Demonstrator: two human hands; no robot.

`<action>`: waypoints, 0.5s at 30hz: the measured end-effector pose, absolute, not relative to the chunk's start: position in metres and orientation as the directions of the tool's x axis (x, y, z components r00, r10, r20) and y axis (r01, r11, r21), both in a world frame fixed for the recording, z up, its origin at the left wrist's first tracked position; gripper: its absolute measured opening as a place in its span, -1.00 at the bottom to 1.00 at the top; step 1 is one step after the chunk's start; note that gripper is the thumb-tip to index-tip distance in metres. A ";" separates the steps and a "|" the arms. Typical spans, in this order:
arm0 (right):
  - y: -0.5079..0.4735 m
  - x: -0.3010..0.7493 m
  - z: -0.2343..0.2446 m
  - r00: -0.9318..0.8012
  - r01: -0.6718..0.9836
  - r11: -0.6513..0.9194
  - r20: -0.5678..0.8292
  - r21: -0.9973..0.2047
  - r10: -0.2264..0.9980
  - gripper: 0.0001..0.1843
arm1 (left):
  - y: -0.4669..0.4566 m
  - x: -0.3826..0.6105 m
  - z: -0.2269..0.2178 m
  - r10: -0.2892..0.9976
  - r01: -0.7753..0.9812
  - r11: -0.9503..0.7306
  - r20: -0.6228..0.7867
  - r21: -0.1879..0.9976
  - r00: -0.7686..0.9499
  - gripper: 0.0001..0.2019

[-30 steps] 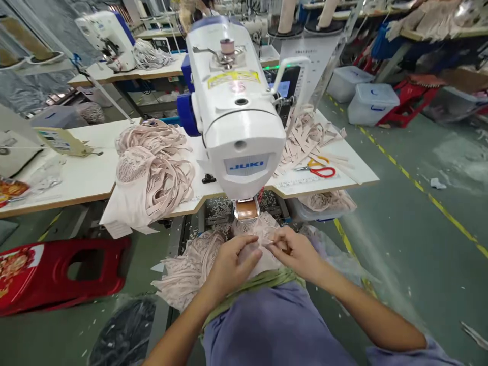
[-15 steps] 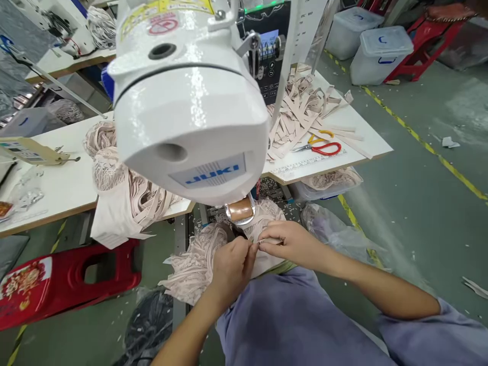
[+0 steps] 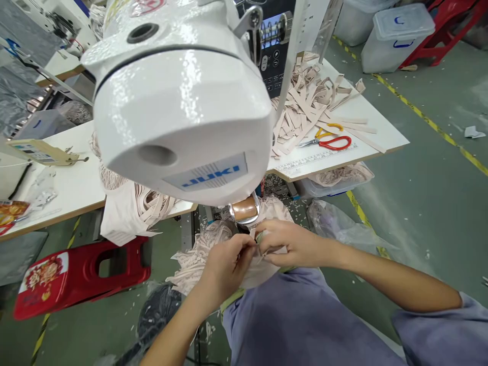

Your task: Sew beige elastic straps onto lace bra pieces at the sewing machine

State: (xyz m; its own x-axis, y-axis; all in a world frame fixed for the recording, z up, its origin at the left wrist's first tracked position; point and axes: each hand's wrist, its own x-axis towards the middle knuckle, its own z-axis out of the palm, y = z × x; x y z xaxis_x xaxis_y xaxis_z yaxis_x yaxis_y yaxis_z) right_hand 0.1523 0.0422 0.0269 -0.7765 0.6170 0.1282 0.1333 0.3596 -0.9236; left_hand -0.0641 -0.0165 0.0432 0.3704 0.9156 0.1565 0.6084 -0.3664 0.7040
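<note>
Pale pink fabric [image 3: 261,277] lies just beyond my lap, before white sewing machine head [image 3: 183,122]. I see left hand [image 3: 229,256] nearly closed, pinching fabric; right hand [image 3: 284,244] half-curled, fingertips gripping it alongside. Red-handled scissors [image 3: 336,143] rest on white table [image 3: 383,129].

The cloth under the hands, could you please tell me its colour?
The cloth is pale pinkish beige, shown best in the head view.

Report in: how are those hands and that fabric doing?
Left hand and right hand: fingers pinched at pale fabric. Sewing machine head close beyond. Scissors aside, untouched.
</note>
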 end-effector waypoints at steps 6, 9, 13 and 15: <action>0.037 0.141 0.026 -0.812 0.049 0.637 0.341 -0.769 0.474 -0.82 | -0.015 -0.064 0.045 0.927 0.518 -0.329 0.165 0.789 0.337 -0.89; 0.036 0.141 0.027 -0.784 0.042 0.723 0.426 -0.690 0.452 -0.80 | -0.017 -0.066 0.045 0.937 0.480 -0.293 0.148 0.827 0.316 -0.87; 0.031 0.141 0.024 -0.777 0.089 0.844 0.493 -0.529 0.392 -0.81 | -0.019 -0.064 0.052 0.935 0.555 -0.302 0.126 0.775 0.333 -0.85; 0.028 0.138 0.017 -0.764 0.135 0.870 0.509 -0.475 0.396 -0.79 | -0.015 -0.061 0.056 0.942 0.628 -0.269 0.065 0.730 0.328 -0.87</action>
State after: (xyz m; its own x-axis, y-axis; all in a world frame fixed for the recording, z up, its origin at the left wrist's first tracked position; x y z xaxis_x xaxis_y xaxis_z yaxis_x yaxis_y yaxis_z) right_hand 0.1380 0.0276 0.0174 -0.7642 0.3963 0.5089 0.1345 0.8696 -0.4751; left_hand -0.0613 -0.0153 0.0555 0.3279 0.9425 0.0650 0.6284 -0.2690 0.7299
